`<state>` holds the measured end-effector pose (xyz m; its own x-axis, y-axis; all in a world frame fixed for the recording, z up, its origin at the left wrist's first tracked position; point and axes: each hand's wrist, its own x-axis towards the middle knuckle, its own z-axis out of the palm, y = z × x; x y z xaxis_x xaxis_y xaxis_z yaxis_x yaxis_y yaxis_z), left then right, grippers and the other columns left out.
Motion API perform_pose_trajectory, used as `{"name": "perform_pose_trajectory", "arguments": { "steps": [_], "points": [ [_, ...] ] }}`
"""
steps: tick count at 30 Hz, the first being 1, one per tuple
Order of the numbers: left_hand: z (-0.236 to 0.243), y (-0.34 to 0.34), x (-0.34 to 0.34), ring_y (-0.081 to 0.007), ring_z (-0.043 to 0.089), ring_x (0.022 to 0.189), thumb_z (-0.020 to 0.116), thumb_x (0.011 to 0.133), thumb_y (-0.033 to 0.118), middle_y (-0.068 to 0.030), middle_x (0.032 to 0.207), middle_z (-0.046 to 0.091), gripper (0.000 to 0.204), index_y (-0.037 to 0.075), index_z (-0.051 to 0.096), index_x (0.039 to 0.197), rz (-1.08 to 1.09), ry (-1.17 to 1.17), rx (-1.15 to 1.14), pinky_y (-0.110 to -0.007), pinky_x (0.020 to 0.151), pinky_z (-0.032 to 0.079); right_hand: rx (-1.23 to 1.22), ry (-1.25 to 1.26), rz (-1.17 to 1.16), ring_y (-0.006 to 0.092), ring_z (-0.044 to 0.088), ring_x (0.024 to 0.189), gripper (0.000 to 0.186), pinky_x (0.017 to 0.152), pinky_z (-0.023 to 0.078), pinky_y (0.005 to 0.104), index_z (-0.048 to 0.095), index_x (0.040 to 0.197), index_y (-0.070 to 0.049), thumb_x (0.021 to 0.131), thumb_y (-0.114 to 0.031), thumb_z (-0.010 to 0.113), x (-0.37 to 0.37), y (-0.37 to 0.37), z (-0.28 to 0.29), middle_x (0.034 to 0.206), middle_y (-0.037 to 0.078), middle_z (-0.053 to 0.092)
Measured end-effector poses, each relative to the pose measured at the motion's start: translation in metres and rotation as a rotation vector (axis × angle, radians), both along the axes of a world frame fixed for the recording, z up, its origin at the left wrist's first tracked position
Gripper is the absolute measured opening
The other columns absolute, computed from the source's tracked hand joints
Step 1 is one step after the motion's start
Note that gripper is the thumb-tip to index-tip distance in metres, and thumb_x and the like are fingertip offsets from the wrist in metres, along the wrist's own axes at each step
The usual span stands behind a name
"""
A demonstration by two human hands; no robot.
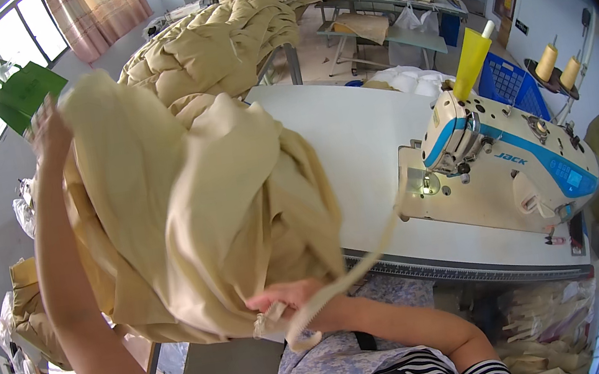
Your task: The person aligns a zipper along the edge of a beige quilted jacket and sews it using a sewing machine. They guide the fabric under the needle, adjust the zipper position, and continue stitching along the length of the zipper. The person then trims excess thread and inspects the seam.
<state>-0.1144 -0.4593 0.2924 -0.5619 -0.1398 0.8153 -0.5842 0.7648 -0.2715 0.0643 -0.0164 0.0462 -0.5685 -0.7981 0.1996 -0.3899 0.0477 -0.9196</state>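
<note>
A large beige piece of padded cloth, seemingly a garment, is bunched up over the left part of the white sewing table. My left hand is raised at the far upper left, gripping the cloth's top edge; motion blurs hand and cloth. Low in front of me, my right hand is closed on the near edge of the garment. A cream zipper tape with toothed edge hangs at that hand and runs up right toward the needle area of the sewing machine.
A yellow cone stands on the machine, with thread spools and a blue crate behind it. More beige padded cloth is heaped on a table beyond. A green bag hangs by the windows. A measuring strip lines the table's front edge.
</note>
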Motion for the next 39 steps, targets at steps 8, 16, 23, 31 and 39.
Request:
{"name": "perform_pose_trajectory", "arguments": {
  "steps": [8, 16, 23, 31, 39],
  "points": [
    [-0.169, 0.286, -0.048, -0.0356, 0.032, 0.149, 0.066, 0.089, 0.059, -0.0172, 0.16, 0.037, 0.091, 0.006, 0.035, 0.155, -0.642, -0.716, 0.416, -0.05, 0.121, 0.028, 0.676, 0.35, 0.223, 0.0345, 0.073, 0.088, 0.025, 0.072, 0.057, 0.0461, 0.063, 0.116, -0.012, 0.093, -0.02, 0.056, 0.038, 0.019, -0.065, 0.103, 0.017, 0.07],
    [-0.265, 0.184, -0.066, -0.0329, 0.064, 0.112, 0.073, 0.09, 0.041, -0.0169, 0.119, 0.069, 0.055, -0.002, 0.064, 0.123, -0.696, -0.586, 0.498, -0.045, 0.093, 0.05, 1.157, 0.191, 0.205, 0.0362, 0.073, 0.09, 0.028, 0.076, 0.057, 0.0486, 0.073, 0.107, -0.01, 0.099, -0.028, 0.053, 0.026, 0.151, -0.063, 0.098, 0.015, 0.076],
    [-0.178, 0.161, 0.006, -0.0181, 0.069, 0.082, 0.07, 0.097, 0.039, -0.0088, 0.103, 0.072, 0.041, 0.0, 0.069, 0.109, -0.949, 0.22, 1.708, -0.033, 0.07, 0.058, 0.096, -0.276, -0.449, 0.0142, 0.057, 0.063, 0.026, 0.061, 0.048, 0.032, 0.063, 0.122, -0.008, 0.105, -0.027, 0.057, -0.04, 0.105, 0.004, 0.074, 0.007, 0.064],
    [-0.098, 0.063, 0.115, -0.02, 0.069, 0.108, 0.053, 0.106, 0.027, -0.0113, 0.127, 0.066, 0.036, 0.004, 0.062, 0.133, -0.955, 0.424, 1.636, -0.034, 0.091, 0.059, 0.15, -0.03, -0.709, 0.0228, 0.068, 0.079, 0.079, 0.071, 0.053, 0.0335, 0.05, 0.143, -0.002, 0.087, -0.052, 0.074, -0.185, 0.001, -0.053, 0.086, 0.011, 0.07],
    [0.037, -0.04, 0.08, -0.0219, 0.067, 0.1, 0.06, 0.094, 0.025, -0.0117, 0.114, 0.066, 0.033, 0.006, 0.061, 0.121, -0.234, 0.41, 0.309, -0.037, 0.086, 0.055, 0.048, 0.357, -0.468, 0.0322, 0.069, 0.064, 0.039, 0.059, 0.053, 0.0423, 0.074, 0.092, -0.007, 0.09, -0.046, 0.07, -0.14, -0.076, 0.07, 0.072, 0.02, 0.069]
  ]
}}
